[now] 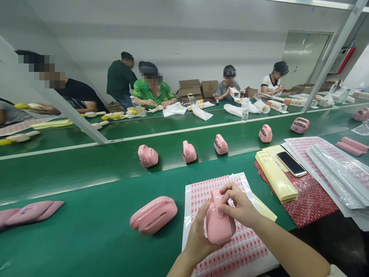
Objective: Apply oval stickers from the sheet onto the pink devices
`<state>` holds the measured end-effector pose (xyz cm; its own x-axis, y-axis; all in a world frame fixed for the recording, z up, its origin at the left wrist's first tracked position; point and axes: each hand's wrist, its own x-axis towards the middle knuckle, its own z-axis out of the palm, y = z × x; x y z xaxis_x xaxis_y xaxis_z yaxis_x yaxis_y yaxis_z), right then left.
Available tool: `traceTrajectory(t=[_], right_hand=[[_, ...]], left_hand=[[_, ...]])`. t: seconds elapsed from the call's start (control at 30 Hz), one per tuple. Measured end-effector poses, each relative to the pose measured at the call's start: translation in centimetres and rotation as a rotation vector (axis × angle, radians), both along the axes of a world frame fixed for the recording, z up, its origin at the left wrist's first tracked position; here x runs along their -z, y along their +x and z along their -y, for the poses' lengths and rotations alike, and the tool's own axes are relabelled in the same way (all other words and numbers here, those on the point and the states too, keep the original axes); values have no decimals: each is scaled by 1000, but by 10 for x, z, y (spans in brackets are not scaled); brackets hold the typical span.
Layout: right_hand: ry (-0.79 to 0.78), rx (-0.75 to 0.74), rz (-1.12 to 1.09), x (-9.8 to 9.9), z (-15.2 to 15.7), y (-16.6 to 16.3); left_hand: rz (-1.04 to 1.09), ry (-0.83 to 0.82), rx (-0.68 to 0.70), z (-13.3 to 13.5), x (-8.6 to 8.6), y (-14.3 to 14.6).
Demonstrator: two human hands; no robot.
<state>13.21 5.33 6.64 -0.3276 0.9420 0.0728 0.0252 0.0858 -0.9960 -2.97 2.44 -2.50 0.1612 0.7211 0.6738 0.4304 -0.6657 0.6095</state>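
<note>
My left hand is wrapped round a pink plastic device and holds it upright above a white sheet of small pink stickers. My right hand has its fingers curled and pinched against the top front of the same device. Whether a sticker is under the fingertips I cannot make out. Another pink device lies on the green table to the left of the sheet.
Several pink devices stand along the green conveyor belt beyond. To the right lie yellow strips, a phone, red bubble wrap and more sticker sheets. Other people work at the far side.
</note>
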Motion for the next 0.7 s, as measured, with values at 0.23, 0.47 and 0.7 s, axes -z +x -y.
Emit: traceTrajectory(t=[0.23,0.47,0.7], right_hand=[[0,84,-68,6,8,-5],[40,-6,64,-10,5,6],[19,-69,128,-25,-1,7]], left_hand=[[3,-4,-5,2,-3,2],[7,11,-26,2,4,2],[17,-31,-4,2,1,1]])
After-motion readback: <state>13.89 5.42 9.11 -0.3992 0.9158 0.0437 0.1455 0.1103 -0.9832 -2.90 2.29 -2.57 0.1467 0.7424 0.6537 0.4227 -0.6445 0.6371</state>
